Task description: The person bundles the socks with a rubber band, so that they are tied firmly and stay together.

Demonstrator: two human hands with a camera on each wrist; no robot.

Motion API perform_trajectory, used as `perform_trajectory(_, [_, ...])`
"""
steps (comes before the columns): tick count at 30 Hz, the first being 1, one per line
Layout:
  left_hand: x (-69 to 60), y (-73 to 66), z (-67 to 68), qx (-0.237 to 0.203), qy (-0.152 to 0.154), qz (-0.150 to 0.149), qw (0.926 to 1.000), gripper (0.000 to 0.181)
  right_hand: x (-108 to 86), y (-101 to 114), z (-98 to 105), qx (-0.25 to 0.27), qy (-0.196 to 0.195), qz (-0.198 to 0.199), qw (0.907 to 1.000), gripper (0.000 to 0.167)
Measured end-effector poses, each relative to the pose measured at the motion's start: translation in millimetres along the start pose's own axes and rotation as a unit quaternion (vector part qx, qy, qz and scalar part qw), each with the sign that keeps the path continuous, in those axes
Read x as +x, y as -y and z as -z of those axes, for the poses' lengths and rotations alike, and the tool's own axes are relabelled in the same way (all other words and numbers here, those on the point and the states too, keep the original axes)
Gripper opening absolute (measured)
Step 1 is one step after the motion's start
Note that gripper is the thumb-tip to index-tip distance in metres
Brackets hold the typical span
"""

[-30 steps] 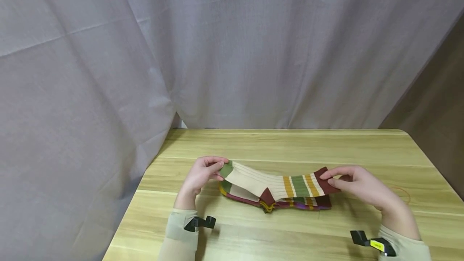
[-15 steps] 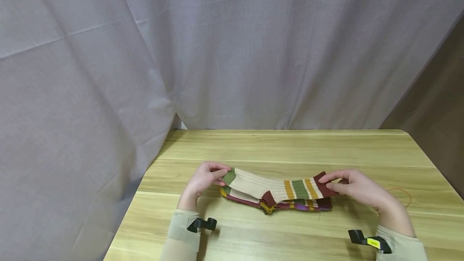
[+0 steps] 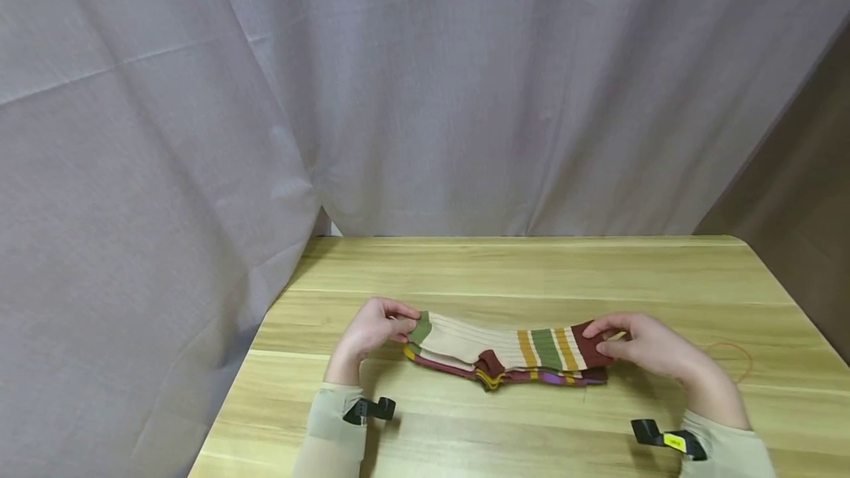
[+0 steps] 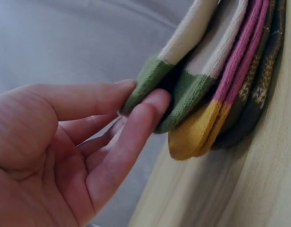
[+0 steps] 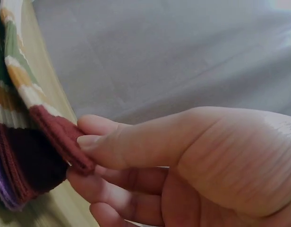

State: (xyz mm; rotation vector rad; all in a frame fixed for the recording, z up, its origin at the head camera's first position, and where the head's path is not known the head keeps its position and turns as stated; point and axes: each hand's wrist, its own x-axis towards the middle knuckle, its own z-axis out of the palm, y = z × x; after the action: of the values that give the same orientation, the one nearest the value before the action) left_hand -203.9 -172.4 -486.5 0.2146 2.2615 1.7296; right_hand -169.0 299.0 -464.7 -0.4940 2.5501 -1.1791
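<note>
A cream sock (image 3: 461, 339) with green and mustard stripes, a maroon heel and a maroon cuff is stretched between my two hands. My left hand (image 3: 370, 330) pinches its green toe (image 4: 148, 82) between thumb and fingers. At the other end, my right hand (image 3: 647, 345) pinches the maroon cuff (image 5: 65, 139). Directly beneath lies a stack of socks: a matching cream one (image 4: 192, 90), then magenta ones with yellow toes (image 4: 197, 130), and dark speckled ones (image 4: 252, 101) at the bottom. In both wrist views the held sock's ends are slightly apart from the stack.
The wooden table (image 3: 531, 434) carries the stack near its middle. A thin orange loop (image 3: 747, 360) lies right of the right hand. Grey curtains (image 3: 425, 94) hang behind and to the left, and a brown one (image 3: 797, 190) on the right.
Both hands have lowered the cream sock toward the stack, narrowing the gap beneath it. The right hand has also shifted slightly left. Each hand keeps its pinch.
</note>
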Motion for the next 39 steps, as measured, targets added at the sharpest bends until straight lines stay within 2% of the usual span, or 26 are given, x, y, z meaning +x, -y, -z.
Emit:
perform_trajectory(9, [-2.3, 0.2, -0.1, 0.018, 0.002, 0.011, 0.9998, 0.019, 3.2, 0.3, -4.5, -0.032, -0.008, 0.001, 0.9995, 0.018])
perform_trajectory(19, [-5.1, -0.1, -0.5, 0.023, 0.012, 0.023, 0.9994, 0.019, 5.6, -6.2, -6.8, -0.029, 0.007, -0.021, 0.9993, 0.018])
perform_trajectory(25, [-6.5, -2.4, -0.4, 0.042, 0.007, 0.029, 0.9987, 0.018, 5.1, -4.3, -6.4, -0.021, 0.010, -0.020, 0.9995, 0.015])
perform_trajectory(30, [-6.1, 0.2, 0.4, 0.050, 0.005, 0.028, 0.9983, 0.017, 2.9, -5.1, -7.1, -0.001, 0.010, -0.050, 0.9987, 0.010])
perform_trajectory(33, [-5.7, 2.5, 1.6, 0.057, 0.003, 0.024, 0.9981, 0.016, 1.9, -6.3, -7.0, -0.007, 0.004, -0.066, 0.9978, 0.007])
perform_trajectory(37, [-6.5, 4.2, 3.9, 0.058, -0.003, 0.028, 0.9979, 0.017, 2.3, -6.9, -6.7, -0.018, -0.009, -0.082, 0.9964, 0.017])
perform_trajectory(39, [-7.6, 4.6, 5.4, 0.060, -0.011, 0.033, 0.9976, 0.017, 3.2, -7.3, -6.1, -0.016, -0.012, -0.081, 0.9965, 0.028])
